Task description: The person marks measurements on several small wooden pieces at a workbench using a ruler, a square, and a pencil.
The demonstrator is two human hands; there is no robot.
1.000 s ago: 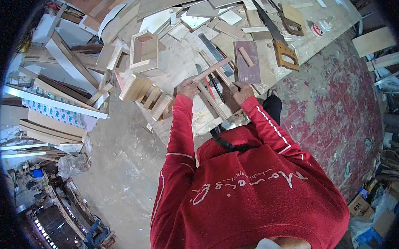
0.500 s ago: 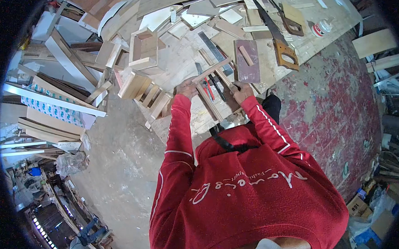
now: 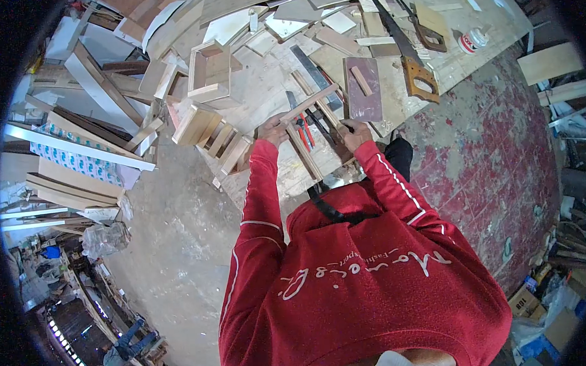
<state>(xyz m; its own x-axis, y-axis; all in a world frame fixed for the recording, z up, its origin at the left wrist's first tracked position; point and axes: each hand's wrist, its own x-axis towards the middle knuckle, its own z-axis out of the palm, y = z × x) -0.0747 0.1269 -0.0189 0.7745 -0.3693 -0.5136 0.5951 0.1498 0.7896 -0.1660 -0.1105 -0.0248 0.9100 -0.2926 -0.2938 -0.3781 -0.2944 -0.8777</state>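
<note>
Below me spreads one floor (image 3: 192, 251), and one counter (image 3: 264, 84) stands before me. Two wooden boxes sit on its left: an open box (image 3: 210, 70), and nearer me a slatted box (image 3: 207, 131). Between my hands, at the counter's near edge, is one wooden frame (image 3: 309, 102): a crosspiece and two long strips running toward me. My left hand (image 3: 273, 130) pinches its left corner; my right hand (image 3: 354, 135) is curled closed at its right strip. Beyond lie two saws, one wood-handled saw (image 3: 420, 80) and one darker-handled saw (image 3: 431, 39). One purple board (image 3: 366, 103) carries a single short strip (image 3: 361, 81). One labelled bottle (image 3: 472, 41) stands far right.

My right fingers hide much of a small dark thing (image 3: 349, 127); I can't tell what it is. The frame partly covers some red and black tools (image 3: 309, 132), too overlapped to count, as are the offcuts (image 3: 287, 25). Someone in blue trousers (image 3: 134, 346), far off lower left, is blurred.
</note>
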